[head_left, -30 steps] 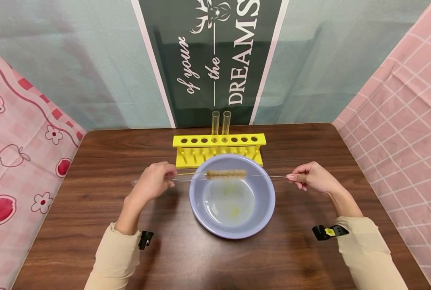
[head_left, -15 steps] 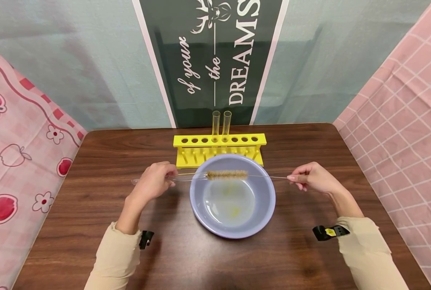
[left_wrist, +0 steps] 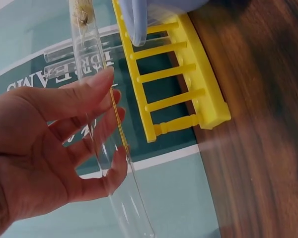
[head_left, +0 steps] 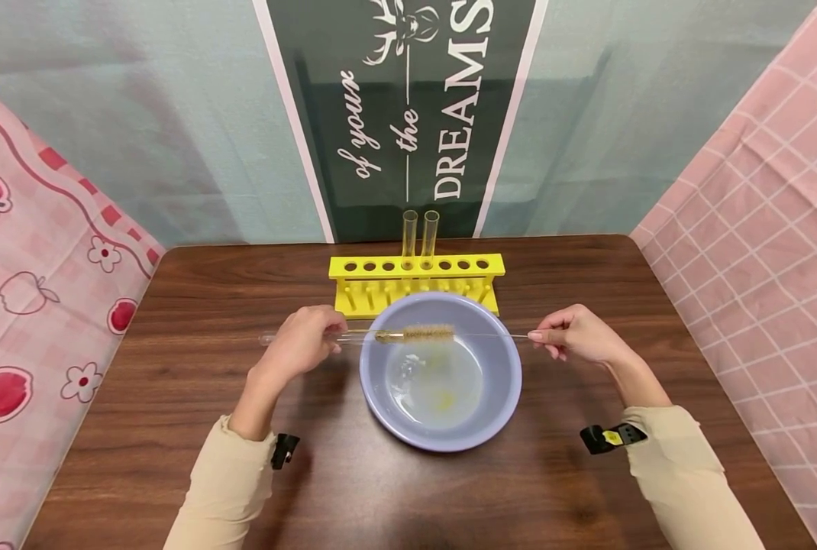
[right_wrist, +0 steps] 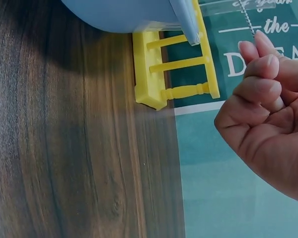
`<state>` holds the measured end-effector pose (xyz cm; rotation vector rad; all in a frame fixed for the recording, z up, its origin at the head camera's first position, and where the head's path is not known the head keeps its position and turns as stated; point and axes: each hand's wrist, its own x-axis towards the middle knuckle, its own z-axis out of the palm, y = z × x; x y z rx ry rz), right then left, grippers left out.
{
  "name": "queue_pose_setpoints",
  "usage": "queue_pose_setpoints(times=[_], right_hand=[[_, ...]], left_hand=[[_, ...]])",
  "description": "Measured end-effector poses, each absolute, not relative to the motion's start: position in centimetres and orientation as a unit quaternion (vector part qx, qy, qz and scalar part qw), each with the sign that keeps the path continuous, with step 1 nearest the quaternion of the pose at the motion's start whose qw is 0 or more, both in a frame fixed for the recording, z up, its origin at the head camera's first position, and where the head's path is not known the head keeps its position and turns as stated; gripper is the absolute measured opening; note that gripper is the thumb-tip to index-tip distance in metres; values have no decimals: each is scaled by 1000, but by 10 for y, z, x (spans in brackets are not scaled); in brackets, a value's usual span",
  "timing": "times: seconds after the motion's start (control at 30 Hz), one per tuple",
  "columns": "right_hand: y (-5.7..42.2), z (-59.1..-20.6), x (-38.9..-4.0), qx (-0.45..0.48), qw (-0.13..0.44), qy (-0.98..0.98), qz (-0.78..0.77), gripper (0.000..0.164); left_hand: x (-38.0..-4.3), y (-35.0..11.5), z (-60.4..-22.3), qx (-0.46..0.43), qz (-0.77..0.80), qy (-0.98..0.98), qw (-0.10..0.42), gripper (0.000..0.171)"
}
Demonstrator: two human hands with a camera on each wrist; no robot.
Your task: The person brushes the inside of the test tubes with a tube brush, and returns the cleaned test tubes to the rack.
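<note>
Your left hand (head_left: 304,341) curls round the test tube (left_wrist: 107,150), its mouth over the basin (head_left: 499,382); your right hand (head_left: 575,334) pinches the wire (head_left: 491,334) of the brush (head_left: 427,333), partly inside, depth hard to tell. Crooked pushing could kink the wire or jerk the test tube loose.

Brush (head_left: 429,333) over basin (head_left: 500,374), free room nearside; rack (head_left: 398,266) behind, perhaps touching.
</note>
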<state>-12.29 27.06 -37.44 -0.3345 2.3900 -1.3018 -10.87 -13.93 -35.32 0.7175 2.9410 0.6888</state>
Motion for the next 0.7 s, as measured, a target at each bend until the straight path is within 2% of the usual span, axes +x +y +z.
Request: queue_pose_setpoints(times=[0.3, 0.43, 0.7], right_hand=[[274, -374, -126, -128, 206, 860, -448, 16], [275, -373, -125, -142, 189, 865, -443, 14], [274, -371, -124, -114, 159, 882, -429, 18]], left_hand=[[-108, -141, -353, 222, 217, 950, 35, 16], [-108, -141, -355, 221, 215, 951, 30, 16], [-109, -139, -355, 227, 220, 949, 26, 16]])
